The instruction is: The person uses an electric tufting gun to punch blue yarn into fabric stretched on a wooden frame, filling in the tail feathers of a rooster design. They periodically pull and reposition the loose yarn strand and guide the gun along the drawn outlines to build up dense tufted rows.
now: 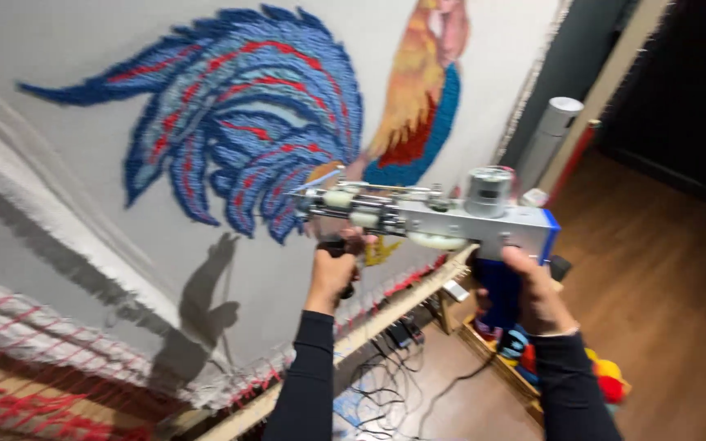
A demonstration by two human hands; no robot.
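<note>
While both arms in black sleeves reach forward, the person holds a tufting gun (435, 216) up in front of a big white cloth (67, 212) stretched on a wooden frame (386, 306). The gun looks like metal, silver and blue, with a round motor on top, so it is probably heavy and hard and needs two hands. It has two good places to hold: the blue grip at the back and the small black handle under the front. The right hand (533, 290) is closed tight around the blue grip, with the wrist bent up a bit. The left hand (335, 265) is closed around the black front handle, and that arm stretches straight out toward the cloth. The thin pointy tip of the gun is very near the cloth, or maybe touching it; the picture is too blurry to be sure. On the cloth there is a fluffy rooster picture (263, 114) with blue and red tail feathers and an orange neck. The yarn looks soft. Down on the wooden floor (672, 278) lie dark cables (386, 384), and bright yarn balls (606, 371) sit in a box by the right arm.
</note>
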